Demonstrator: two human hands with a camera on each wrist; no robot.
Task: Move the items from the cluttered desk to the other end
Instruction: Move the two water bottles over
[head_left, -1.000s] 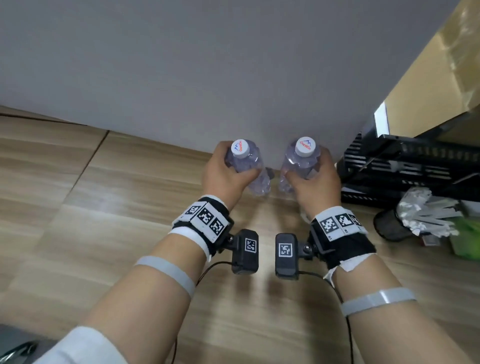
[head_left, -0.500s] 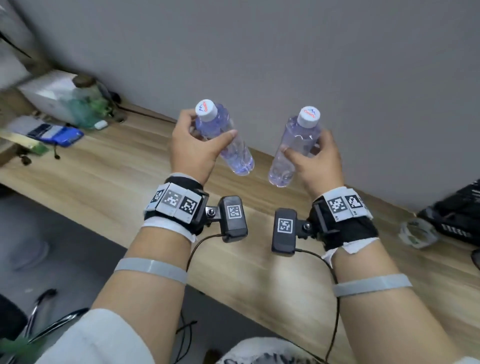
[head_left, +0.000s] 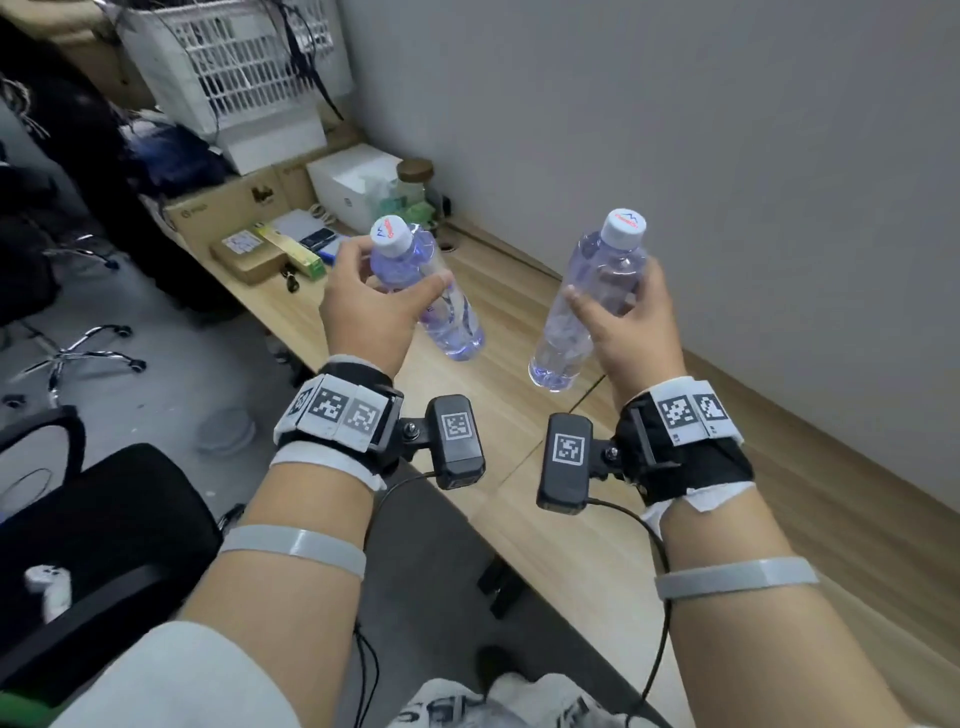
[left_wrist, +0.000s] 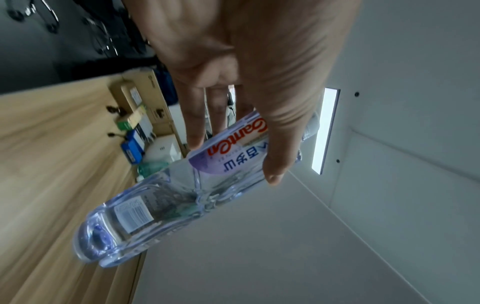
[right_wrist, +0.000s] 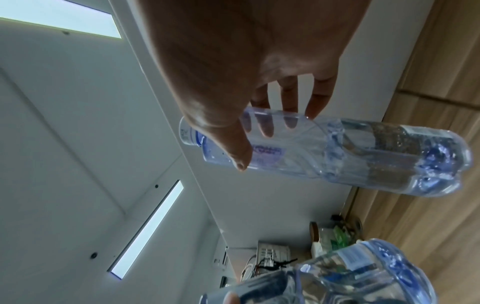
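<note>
The left hand (head_left: 371, 312) wraps a water bottle (head_left: 431, 296) near its shoulder, thumb on one side and fingers on the other, cap toward 11 o'clock and base hanging toward 5. The right hand (head_left: 631, 325) grips a second bottle (head_left: 587, 306) the same way, high on the body, cap toward 1 o'clock, base toward 7. Both are in the air above the desk (head_left: 519, 426), apart from each other and touching nothing. Holding high near the neck probably lets each bottle's weight hang below the grip, so it swings little in transit and can go down base first. The wrist views show water inside both, so they should sit steadily once upright. At 11 o'clock the far end of the desk holds boxes (head_left: 358, 184), a jar (head_left: 415, 179) and small items; the bare wood before them looks like the likely drop spot.
</note>
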